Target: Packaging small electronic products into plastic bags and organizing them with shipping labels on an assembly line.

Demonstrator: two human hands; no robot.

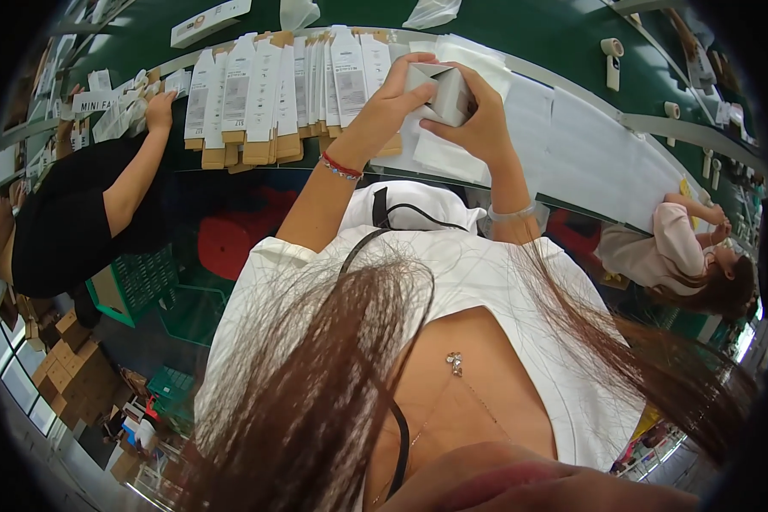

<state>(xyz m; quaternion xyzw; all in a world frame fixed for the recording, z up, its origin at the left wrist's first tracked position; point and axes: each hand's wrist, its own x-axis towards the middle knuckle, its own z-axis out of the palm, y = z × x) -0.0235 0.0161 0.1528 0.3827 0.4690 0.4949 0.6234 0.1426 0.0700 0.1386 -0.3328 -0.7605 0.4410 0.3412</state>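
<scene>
1. Left hand point(394, 96) is curled around the left side of a small white carton point(442, 90), thumb on its near face, fingers over the top flap. Closed grip, firm hold.
2. Right hand point(478, 119) clasps the carton from the right and underneath, fingers wrapped, thumb pressing the side. Also closed on it.
3. The carton is held up in the air between both hands, above the near edge of the table point(572, 34), not resting on anything.
4. Judgement: the step looks like folding the carton into shape. Best to keep the right hand as the steady support and let the left fingers press the flap along its crease, not across the panel.
5. Squeezing the walls too hard would likely dent thin card; a light pinch at the corners should do.
6. A row of flat carton blanks point(273, 81), white with brown card edges, lies on the table just left of the hands, overlapping like tiles.
7. White sheets point(572, 145) lie under and right of the hands.
8. A co-worker's hand point(160, 109) reaches to the table at far left; another person point(683, 252) sits at right. Both well apart from the carton.
</scene>
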